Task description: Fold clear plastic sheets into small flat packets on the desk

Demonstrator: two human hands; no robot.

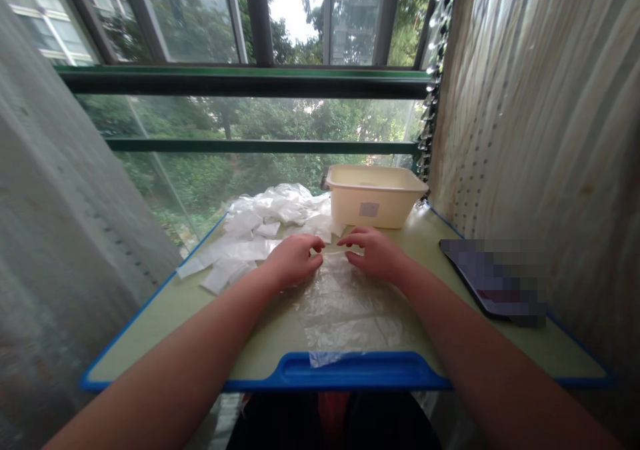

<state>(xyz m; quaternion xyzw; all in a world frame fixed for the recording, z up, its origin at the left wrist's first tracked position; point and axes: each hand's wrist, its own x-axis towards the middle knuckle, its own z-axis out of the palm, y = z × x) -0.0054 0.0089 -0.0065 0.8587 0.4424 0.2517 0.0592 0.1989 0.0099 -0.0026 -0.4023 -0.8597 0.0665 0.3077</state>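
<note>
Clear, crinkled plastic bag (345,303) lies flat along the middle of the pale green table (200,323). Its near end reaches over the table's raised blue front lip (350,370), and its far end sits under the two hands. Film this thin would likely curl or slide, so a hand at each side of that far edge appears to pin it spread and straight.

The left hand (295,260) rests knuckles up on the far left corner of the bag, fingers curled in close together with the tips down on the plastic. The right hand (373,253) sits just beside it, almost touching, with its fingers stretched toward the left hand and the thumb tucked under them at the edge of the film. Each grip is nearly closed, but I cannot tell whether the edge is pinched between finger and thumb or only pressed against the table.

Just beyond the left hand lies a loose heap of white and clear plastic bags (270,223), some flat and some bunched. Behind the right hand stands a cream rectangular plastic tub (373,197) with a small label on its front wall. A dark flat phone (495,280) rests well apart near the right edge. Past the table is a green-framed window (250,130).
</note>
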